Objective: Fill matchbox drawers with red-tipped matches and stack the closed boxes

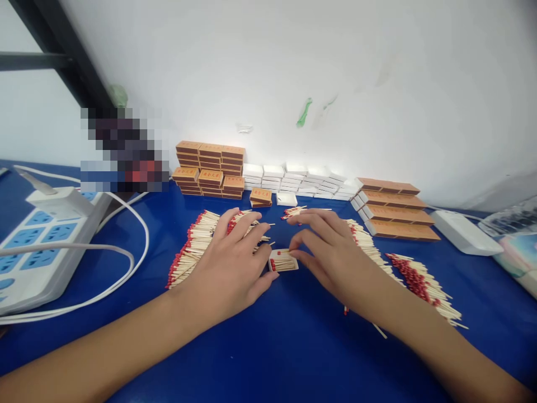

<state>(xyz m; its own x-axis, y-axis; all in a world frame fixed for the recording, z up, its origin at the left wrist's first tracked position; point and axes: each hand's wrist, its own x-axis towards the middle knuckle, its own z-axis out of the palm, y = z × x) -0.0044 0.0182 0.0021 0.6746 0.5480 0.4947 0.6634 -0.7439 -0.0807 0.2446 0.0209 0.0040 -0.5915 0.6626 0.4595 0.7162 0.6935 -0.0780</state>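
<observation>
A small white matchbox tray (283,261) holding red-tipped matches lies on the blue table (268,347) between my hands. My left hand (235,257) lies flat with fingers spread over a pile of loose matches (188,249), its thumb against the tray's left side. My right hand (331,252) rests on the tray's right side, fingers bent, index and thumb touching the matches in the tray. More loose matches (419,282) lie in a row to the right.
Orange matchbox sleeves (210,168) are stacked at the back, white inner trays (293,179) beside them, more orange sleeves (390,210) at right. A white power strip (42,240) with cables lies at left. A white adapter (464,232) sits at right.
</observation>
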